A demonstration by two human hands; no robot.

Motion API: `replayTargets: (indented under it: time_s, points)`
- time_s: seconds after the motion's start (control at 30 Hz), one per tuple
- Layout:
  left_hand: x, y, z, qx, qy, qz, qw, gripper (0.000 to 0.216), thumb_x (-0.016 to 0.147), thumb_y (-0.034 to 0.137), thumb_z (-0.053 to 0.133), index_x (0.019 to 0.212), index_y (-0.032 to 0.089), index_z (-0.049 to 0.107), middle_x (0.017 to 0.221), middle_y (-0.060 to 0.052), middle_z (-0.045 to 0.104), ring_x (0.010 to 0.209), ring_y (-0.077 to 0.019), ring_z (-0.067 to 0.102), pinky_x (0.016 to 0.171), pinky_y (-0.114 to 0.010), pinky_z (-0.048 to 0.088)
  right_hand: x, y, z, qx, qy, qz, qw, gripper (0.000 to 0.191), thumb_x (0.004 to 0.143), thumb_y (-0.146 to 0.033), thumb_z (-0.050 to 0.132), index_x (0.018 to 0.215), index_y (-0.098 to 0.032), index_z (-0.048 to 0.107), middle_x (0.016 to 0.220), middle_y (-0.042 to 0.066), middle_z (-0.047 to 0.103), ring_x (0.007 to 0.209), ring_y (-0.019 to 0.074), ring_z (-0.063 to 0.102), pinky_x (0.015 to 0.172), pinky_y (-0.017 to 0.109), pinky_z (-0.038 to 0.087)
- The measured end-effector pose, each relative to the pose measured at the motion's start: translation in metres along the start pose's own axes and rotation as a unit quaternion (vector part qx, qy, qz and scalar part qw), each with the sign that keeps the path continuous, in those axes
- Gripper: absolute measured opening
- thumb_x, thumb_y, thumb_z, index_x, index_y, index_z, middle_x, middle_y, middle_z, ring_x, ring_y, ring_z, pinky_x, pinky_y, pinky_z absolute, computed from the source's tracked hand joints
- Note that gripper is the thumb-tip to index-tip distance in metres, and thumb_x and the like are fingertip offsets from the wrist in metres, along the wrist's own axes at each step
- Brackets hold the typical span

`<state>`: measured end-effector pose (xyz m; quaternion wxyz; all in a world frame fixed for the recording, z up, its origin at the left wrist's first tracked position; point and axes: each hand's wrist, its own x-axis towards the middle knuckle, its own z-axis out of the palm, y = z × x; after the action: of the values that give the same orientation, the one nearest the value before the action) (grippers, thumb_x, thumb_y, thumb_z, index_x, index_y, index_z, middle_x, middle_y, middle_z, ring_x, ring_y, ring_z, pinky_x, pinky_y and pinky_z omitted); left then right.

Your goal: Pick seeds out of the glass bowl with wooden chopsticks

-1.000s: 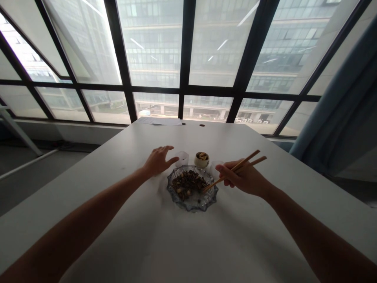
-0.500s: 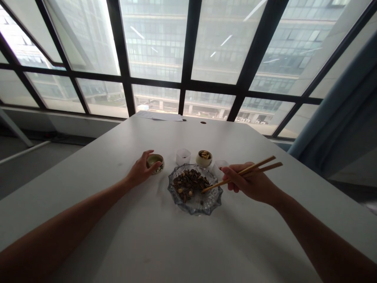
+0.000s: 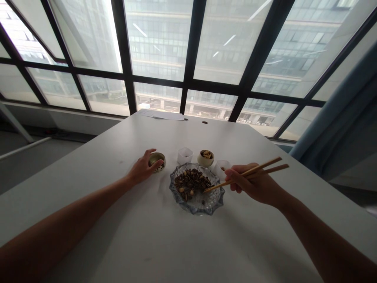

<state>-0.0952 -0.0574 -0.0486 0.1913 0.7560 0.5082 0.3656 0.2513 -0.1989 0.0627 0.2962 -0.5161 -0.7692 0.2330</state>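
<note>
Indoors, at a white tabletop (image 3: 182, 243) before tall black-framed window panes (image 3: 159, 39), with a blue curtain (image 3: 347, 118) at the right.

Grips in the right hand (image 3: 256, 184) a pair of light wooden chopsticks (image 3: 259, 169), pinched firmly between thumb and fingers. Holds them close together, angled down and left over the right rim of a scalloped clear glass dish (image 3: 212, 202). Points the tips at the right edge of a heap of dark striped seeds (image 3: 191, 182) in that dish; cannot tell whether a seed is caught.

Curls the left hand (image 3: 141, 169) around a small green-glazed ceramic cup (image 3: 157, 158), thumb on its near side. Keeps it upright on the table, just left of the dish.

Behind the dish, in a row: a white square plastic cup (image 3: 185, 155), a cream round bowl (image 3: 205, 158) of pale nuts, and a clear plastic cup (image 3: 221, 167) just beside the right knuckles. At the far table edge, a sheet of paper (image 3: 161, 114).
</note>
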Motion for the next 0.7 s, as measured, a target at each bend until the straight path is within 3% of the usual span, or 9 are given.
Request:
replayTargets:
  time_s: [0.37,0.6,0.7]
  points:
    - [-0.001,0.000,0.000,-0.004,0.002,-0.001,1.000,0.082,0.082,0.078,0.049,0.137,0.018,0.046,0.108,-0.014,0.072,0.088,-0.0265,0.070,0.083,-0.042,0.054,0.002,0.001,0.002,-0.009,-0.002,-0.055,0.998,0.052,0.097,-0.053,0.052,0.063,-0.016,0.067,0.052,0.004,0.064,0.044,0.0129,0.060,0.042,0.021,0.045]
    - [0.000,-0.001,0.000,-0.004,0.004,0.002,1.000,0.080,0.082,0.077,0.050,0.137,0.019,0.046,0.105,-0.012,0.073,0.088,-0.0257,0.070,0.083,-0.041,0.054,0.003,0.004,0.004,0.028,0.004,-0.039,0.999,0.053,0.095,-0.058,0.053,0.066,-0.016,0.069,0.052,0.005,0.066,0.043,0.0129,0.060,0.041,0.021,0.047]
    - [0.000,0.000,0.000,0.000,0.004,0.002,1.000,0.080,0.083,0.077,0.049,0.137,0.019,0.046,0.102,-0.011,0.073,0.085,-0.0252,0.069,0.080,-0.040,0.054,0.006,0.006,0.012,0.101,0.057,0.000,0.993,0.056,0.087,-0.067,0.059,0.066,-0.016,0.070,0.049,0.004,0.065,0.039,0.0123,0.057,0.037,0.021,0.045]
